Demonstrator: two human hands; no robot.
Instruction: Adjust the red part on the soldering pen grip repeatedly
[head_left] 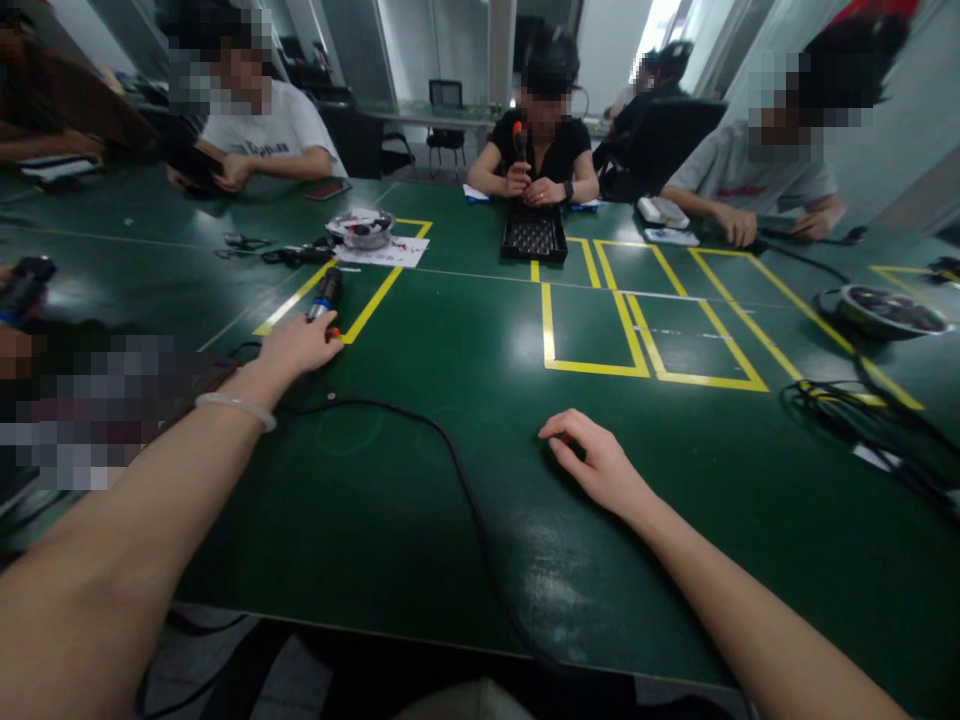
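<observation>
My left hand [296,345] reaches forward over the green table [465,400], fingers curled round the near end of a dark electric screwdriver [326,292] that lies along a yellow tape line. A black cable [457,480] runs from there toward the table's front edge. My right hand [589,460] rests on the table nearer me, its fingers pinched together over something small and reddish that I cannot make out.
A black screw tray [534,235] sits before the person opposite, who holds a red-tipped tool. A bowl on paper [364,230] is at back left, a round fan part [889,308] and tangled cables [870,420] at right. Other people sit round the table.
</observation>
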